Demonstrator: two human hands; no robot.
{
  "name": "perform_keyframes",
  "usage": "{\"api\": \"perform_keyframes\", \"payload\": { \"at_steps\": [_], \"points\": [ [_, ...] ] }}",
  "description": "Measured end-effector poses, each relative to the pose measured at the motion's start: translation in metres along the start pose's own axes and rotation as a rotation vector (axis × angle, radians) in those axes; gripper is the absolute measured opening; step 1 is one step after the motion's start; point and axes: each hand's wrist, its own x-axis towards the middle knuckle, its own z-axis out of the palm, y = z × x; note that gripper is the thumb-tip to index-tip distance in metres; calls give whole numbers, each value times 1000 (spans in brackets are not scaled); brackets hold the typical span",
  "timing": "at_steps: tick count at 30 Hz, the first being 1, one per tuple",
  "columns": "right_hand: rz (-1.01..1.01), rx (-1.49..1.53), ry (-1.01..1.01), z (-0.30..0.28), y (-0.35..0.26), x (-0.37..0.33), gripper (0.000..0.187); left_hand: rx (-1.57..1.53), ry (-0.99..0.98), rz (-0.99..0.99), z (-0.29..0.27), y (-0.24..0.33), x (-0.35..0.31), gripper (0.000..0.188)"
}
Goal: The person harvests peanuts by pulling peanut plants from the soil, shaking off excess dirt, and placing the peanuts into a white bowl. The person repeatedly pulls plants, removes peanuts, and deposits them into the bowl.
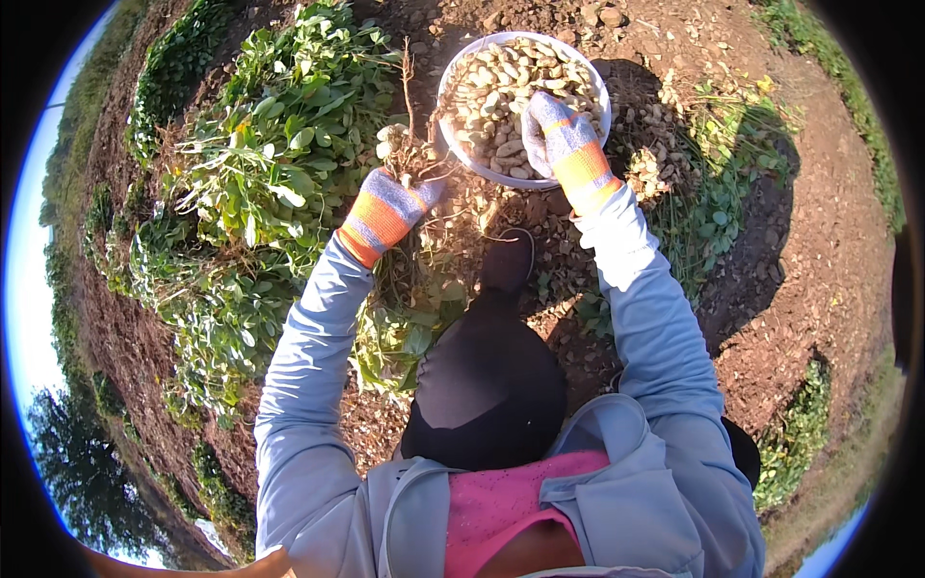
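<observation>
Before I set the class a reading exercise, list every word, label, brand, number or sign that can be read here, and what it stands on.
None: no readable text appears in this view.
The pale bucket, left glove, right glove, blue-grey jacket and pink top show no legible lettering.

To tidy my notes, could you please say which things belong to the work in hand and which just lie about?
Work: left hand; peanut roots it grips; right hand; pale bucket; loose peanuts; probably the leafy heap.
Lying about: stones or clods; dry litter.
</observation>
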Motion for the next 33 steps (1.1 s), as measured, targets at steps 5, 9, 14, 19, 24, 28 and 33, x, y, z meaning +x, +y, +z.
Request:
{"api": "perform_keyframes", "payload": {
  "at_steps": [5, 9, 14, 19, 24, 28, 33],
  "points": [
    [-115, 216, 63, -12, 15, 20, 37, 467, -333, 483, -26, -5, -7, 20],
    [-270, -244, 94, -34, -31, 16, 40, 106, -482, 145, -27, 12, -11, 30],
    [-341, 775, -316, 19, -33, 5, 31, -239, -625, 117, -23, 1, -8, 39],
    [-66, 1248, -697, 45, -64, 3, 35, -318, -666, -55, -21, -17, -7, 68],
    [-718, 6, 88, 63, -51, 1, 20, -378, -641, -54, -23, -10, -10, 62],
    [-321, -141, -115, 64, -62, 0, 16, -351, -526, -3, -15, -6, -14, 50],
    [-477, -191, -98, 69, -59, 12, 22, -297, -453, -76, -15, -5, -13, 35]
  ]
}}
